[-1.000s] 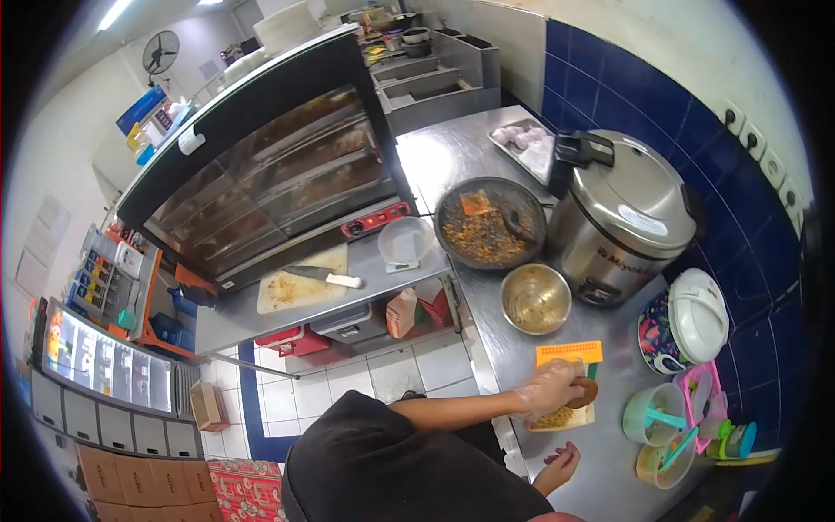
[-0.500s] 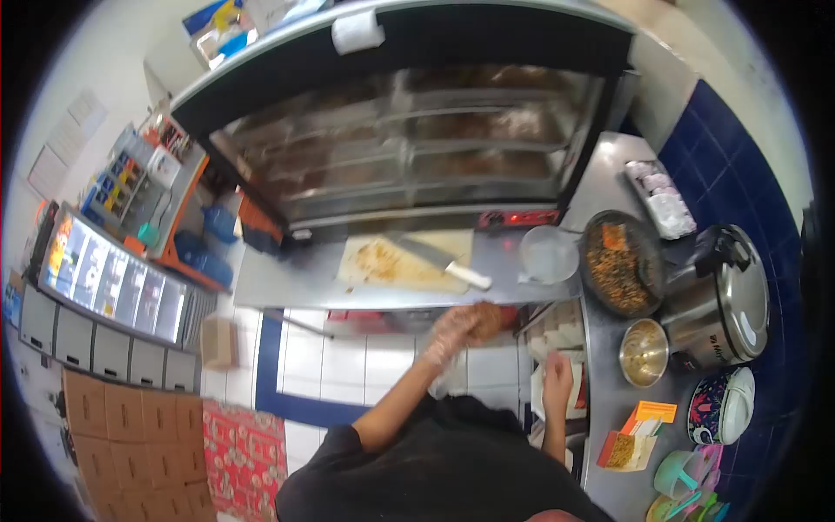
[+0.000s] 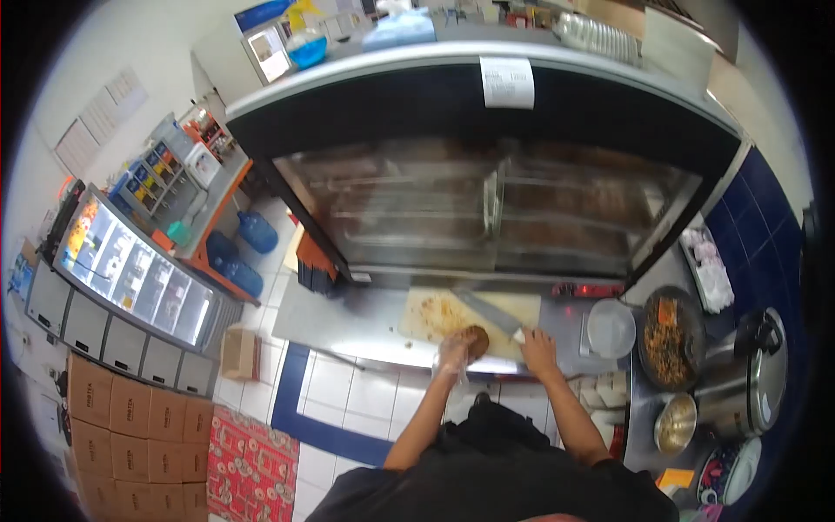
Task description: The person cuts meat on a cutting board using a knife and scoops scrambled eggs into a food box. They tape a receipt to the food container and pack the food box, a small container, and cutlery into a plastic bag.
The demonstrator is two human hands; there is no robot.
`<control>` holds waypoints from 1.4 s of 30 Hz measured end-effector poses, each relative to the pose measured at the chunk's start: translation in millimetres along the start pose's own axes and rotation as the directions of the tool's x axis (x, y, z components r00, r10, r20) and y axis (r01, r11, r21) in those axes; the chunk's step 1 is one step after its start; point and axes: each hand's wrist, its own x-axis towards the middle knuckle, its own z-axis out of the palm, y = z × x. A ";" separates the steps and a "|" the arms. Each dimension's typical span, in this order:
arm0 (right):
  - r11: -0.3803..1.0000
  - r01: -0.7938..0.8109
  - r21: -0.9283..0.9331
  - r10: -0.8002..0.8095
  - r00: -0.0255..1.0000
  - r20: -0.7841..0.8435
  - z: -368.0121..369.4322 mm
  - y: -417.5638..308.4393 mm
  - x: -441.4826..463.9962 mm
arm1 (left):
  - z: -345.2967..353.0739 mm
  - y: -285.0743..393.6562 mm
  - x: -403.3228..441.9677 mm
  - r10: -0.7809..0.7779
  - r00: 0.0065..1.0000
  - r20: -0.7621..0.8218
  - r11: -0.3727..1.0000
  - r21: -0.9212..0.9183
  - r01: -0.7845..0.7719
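Observation:
My left hand [image 3: 450, 358], in a clear plastic glove, is closed around a rounded brown piece of food [image 3: 477, 343] at the front edge of the cutting board. My right hand [image 3: 539, 352], bare, has its fingers closed at the white handle of a large knife [image 3: 492, 312]. The blade lies flat across the right part of the pale cutting board [image 3: 524, 306], pointing to the back left. Brown crumbs and stains [image 3: 435, 315] cover the board's left part.
A glass-fronted display case [image 3: 487, 113] stands behind the steel counter [image 3: 322, 320]. To the right are a clear plastic tub [image 3: 611, 329], a dark pan of chopped food [image 3: 668, 348], a metal bowl [image 3: 676, 424] and a large steel cooker [image 3: 739, 383].
My right hand has moved from beside my body up to the knife handle. My left hand has brought the brown food to the board's edge. The camera view has shifted.

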 end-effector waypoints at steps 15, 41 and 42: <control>0.929 -0.212 0.303 0.154 0.967 0.204 -16.6 12.1 -96.9 | -62.3 75.9 -8.9 -0.063 0.998 -0.015 0.978 -0.200 0.059; 0.815 -0.241 0.528 0.427 0.864 -0.265 74.9 4.4 -172.9 | 58.6 61.5 50.4 0.311 0.743 0.593 0.043 0.772 -0.634; 0.814 -0.242 0.529 0.427 0.866 -0.261 60.8 -4.4 -170.8 | 55.8 69.7 44.4 0.278 0.766 0.579 0.068 0.784 -0.617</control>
